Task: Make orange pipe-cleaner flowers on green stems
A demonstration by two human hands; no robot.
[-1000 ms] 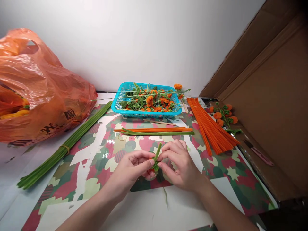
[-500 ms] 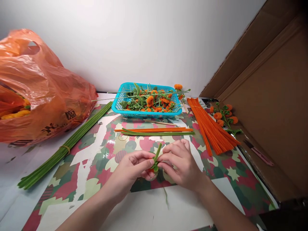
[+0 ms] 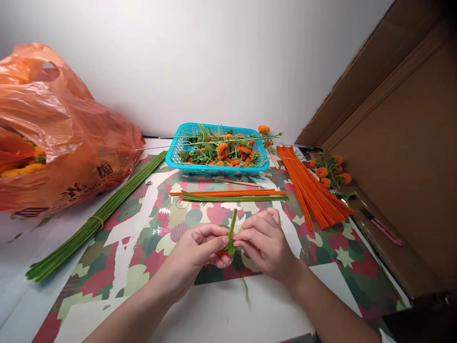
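Near the middle of the worktop's (image 3: 139, 276) far edge sat a blue basket (image 3: 217, 167), heaped with orange flowers (image 3: 222, 151) and green stems (image 3: 203, 148), a few long ones lying across its rim. At the far left corner slumped an orange plastic bag (image 3: 67, 114), with yellow pieces (image 3: 26, 169) showing in its left side.

Over the middle of the worktop, towards its near edge, the small green-and-orange piece (image 3: 230, 245) was pinched between the left hand's (image 3: 196, 245) thumb and fingers, the other fingers curled underneath. The right hand (image 3: 266, 243) came in from the opposite side, knuckles raised, its thumb and forefinger tips closed on the piece's green part. Both forearms reached in from the near edge, the hands nearly meeting.

Against half a second earlier, the green strip (image 3: 233, 223) sticking up from the piece had swung a little leftwards and stood more upright; the basket and the bag hadn't moved.
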